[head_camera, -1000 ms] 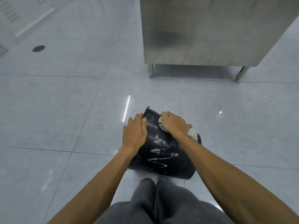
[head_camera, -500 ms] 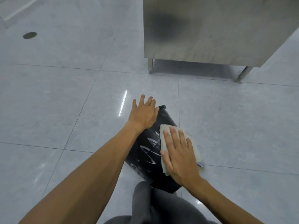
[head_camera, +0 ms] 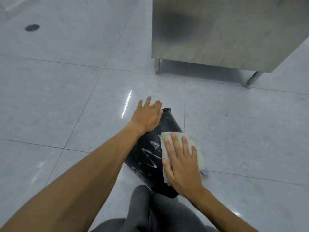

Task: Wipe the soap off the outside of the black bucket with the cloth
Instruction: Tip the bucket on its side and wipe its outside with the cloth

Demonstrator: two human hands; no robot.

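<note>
Black bucket (head_camera: 148,144) is seen lying on its side on the tiled floor (head_camera: 66,101) at lower centre of the frame, its long axis running up the frame, away from the knees. Its far end is steadied by the left hand (head_camera: 147,116), fingers straight and spread. The cloth (head_camera: 198,156) is pressed flat on the right flank by the right hand (head_camera: 182,166), fingers extended, nothing pinched. Soap streaks (head_camera: 150,154) are seen just left of the cloth, so a leftward sweep is judged due.
</note>
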